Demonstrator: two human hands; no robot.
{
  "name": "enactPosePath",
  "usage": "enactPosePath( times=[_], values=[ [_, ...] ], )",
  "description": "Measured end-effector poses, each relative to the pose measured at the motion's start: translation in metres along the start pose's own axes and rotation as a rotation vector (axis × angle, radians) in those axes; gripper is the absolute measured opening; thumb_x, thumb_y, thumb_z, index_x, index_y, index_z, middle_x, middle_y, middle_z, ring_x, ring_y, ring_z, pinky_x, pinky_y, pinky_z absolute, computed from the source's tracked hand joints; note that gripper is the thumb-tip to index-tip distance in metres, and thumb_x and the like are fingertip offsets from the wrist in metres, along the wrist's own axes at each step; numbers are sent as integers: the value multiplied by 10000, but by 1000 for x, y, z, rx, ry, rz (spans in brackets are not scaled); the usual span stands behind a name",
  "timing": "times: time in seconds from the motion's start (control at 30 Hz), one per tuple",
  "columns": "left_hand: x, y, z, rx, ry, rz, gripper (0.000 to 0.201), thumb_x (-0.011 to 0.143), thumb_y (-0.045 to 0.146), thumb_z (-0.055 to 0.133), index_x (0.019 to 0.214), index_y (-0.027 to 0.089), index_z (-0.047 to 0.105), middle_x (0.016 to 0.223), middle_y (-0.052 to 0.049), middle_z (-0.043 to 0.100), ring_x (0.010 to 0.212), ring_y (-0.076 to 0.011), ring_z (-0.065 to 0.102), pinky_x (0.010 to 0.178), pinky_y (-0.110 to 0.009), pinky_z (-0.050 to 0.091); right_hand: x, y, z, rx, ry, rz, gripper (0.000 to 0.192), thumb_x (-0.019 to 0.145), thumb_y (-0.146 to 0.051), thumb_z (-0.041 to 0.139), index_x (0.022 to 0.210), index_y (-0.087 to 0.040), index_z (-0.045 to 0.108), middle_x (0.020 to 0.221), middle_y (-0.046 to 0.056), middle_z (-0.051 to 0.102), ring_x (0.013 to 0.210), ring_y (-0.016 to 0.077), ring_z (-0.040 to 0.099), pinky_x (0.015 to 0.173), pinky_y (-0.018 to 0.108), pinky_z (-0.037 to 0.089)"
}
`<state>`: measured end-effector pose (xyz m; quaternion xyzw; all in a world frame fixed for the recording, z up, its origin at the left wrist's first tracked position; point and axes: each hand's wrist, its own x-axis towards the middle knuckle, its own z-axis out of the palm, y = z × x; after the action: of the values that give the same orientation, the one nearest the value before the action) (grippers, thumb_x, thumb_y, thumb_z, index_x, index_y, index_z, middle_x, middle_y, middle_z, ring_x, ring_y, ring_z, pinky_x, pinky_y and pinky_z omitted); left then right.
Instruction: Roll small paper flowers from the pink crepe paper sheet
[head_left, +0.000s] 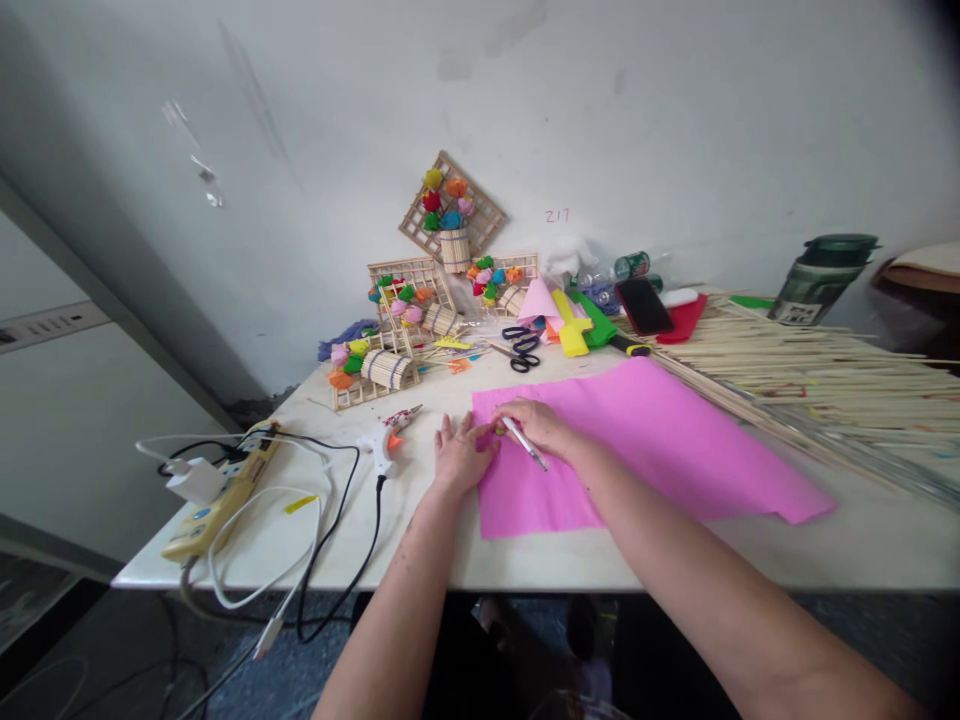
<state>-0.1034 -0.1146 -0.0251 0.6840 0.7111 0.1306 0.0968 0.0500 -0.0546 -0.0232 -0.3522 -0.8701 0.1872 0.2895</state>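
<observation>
Two bare forearms (409, 590) reach up from the bottom edge across one white table (427, 555). At their ends, the left hand (463, 458) lies with its fingers spread at the left edge of one pink sheet (637, 440), and the right hand (536, 425) is closed around one white pen (526, 446), which slants over the sheet. Between the fingertips of both hands, near the sheet's upper left corner, sits one small yellowish round thing (499, 428), partly covered.

Just left of the hands lies one white glue gun (384, 450); farther left is one yellowish power strip (225, 490) with a white charger (196, 482) plugged in. Beyond the sheet are what look like two pairs of scissors (524, 362), close together, then folded paper in yellow (572, 325), green (598, 322) and pale pink (538, 302).

Four lattice panels (491, 215) stand or lean at the back, each bearing one small stick-built pot (454, 250) with coloured flowers (433, 180) at its mouth; the topmost shows six. On the right are one dark phone (643, 305), many thin sticks (810, 375), too many to count, and one lidded green tumbler (817, 280), whose contents cannot be told.
</observation>
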Motion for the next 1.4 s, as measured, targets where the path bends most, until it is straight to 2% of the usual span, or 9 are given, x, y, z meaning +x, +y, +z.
enactPosePath(
  times=[0.27,0.4,0.5,0.63,0.77,0.9,1.13,1.3,1.4],
  values=[
    [-1,0,0,-2,20,7,516,768,498,435,1266,376,373,1394,49,303,1311,-309,65,1046,-481,95,1,2,4,-4,73,-4,194,712,-165,558,869,-210,663,791,29,643,725,128,572,684,226,415],
    [0,-1,1,-4,17,11,522,763,493,445,1267,379,369,1395,55,298,1310,-314,61,1043,-489,99,0,11,-10,165,181,73,181,703,-185,562,865,-186,641,783,24,650,706,125,588,656,224,423],
    [0,-2,1,2,22,16,518,764,487,448,1264,375,376,1394,56,300,1308,-321,65,1043,-491,95,-4,23,-23,321,208,149,202,702,-237,564,888,-175,611,754,17,641,683,125,594,620,219,431],
    [0,-2,1,7,16,18,513,771,494,435,1267,375,373,1396,55,297,1309,-318,61,1043,-491,93,-9,33,-29,446,158,145,252,661,-262,590,895,-169,599,728,11,618,698,134,595,633,226,445],
    [0,-2,1,17,20,17,520,769,504,434,1268,375,372,1394,58,300,1310,-314,66,1047,-482,90,-10,28,-28,540,45,160,233,665,-227,561,887,-174,609,735,10,620,708,134,600,655,233,453],
    [0,-2,1,22,20,12,518,767,508,437,1264,377,377,1394,66,297,1312,-302,70,1051,-471,95,-10,22,-25,520,-8,154,207,658,-218,568,853,-174,623,756,14,641,712,130,599,648,223,452],
    [1,-2,2,18,19,15,533,765,518,430,1272,362,374,1395,57,297,1312,-302,73,1051,-473,94,-5,26,-16,417,-60,207,195,633,-201,585,820,-191,641,721,-7,647,676,127,593,608,212,441],
    [-3,-2,2,31,45,17,510,772,517,414,1259,365,393,1401,45,286,1313,-303,61,1044,-485,107,-7,18,-23,439,-106,208,213,688,-197,495,847,-181,636,697,1,647,651,124,593,603,215,429],
    [-6,4,-8,117,115,47,492,766,511,434,1232,354,436,1414,29,257,1315,-312,5,1039,-515,65,-9,12,-28,409,-113,155,218,683,-204,502,854,-178,635,729,3,652,687,132,595,635,223,427]
  ],
)
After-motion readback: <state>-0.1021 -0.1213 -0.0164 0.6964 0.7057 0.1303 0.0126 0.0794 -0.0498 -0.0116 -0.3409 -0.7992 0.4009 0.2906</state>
